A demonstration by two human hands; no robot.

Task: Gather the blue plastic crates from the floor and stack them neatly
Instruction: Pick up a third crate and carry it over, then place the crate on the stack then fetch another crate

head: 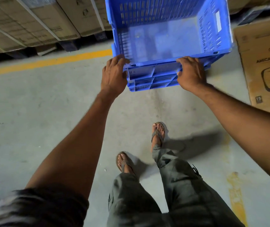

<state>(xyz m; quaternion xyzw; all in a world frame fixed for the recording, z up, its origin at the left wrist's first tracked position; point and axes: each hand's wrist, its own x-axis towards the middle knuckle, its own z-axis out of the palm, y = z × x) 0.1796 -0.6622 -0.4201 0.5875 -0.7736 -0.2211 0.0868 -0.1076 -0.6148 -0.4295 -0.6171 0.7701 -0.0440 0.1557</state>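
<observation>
A blue plastic crate (168, 35) with slotted walls fills the upper middle of the head view, its open top facing me and nothing inside. It sits nested on other blue crates (150, 82) whose rims show beneath its near edge. My left hand (114, 74) grips the near rim at its left corner, fingers curled over the edge. My right hand (191, 72) grips the same rim further right, fingers wrapped round it. Both arms reach forward from the bottom of the view.
Stacked cardboard cartons (32, 20) on dark pallets line the upper left behind a yellow floor line (49, 62). A printed cardboard box (265, 63) stands close to the crate's right. My sandalled feet (157, 133) stand on grey concrete floor (41, 112).
</observation>
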